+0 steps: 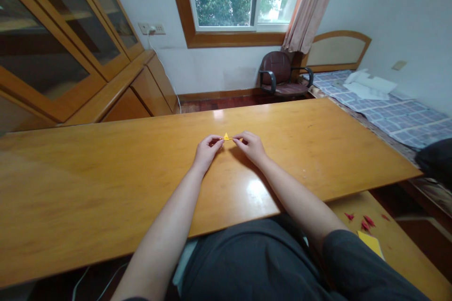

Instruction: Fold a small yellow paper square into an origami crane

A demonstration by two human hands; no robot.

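Note:
A small piece of folded yellow paper is held just above the wooden table, with a pointed triangular part standing up in its middle. My left hand pinches its left end between thumb and fingers. On the other side, my right hand grips the right end in the same way. Both forearms reach in over the near edge of the table. The finer folds of the paper are too small to make out.
Low at the right, a second surface bears several red folded-paper pieces and a yellow paper stack. Beyond the table stand an armchair and a bed. A glass-fronted cabinet lines the left wall.

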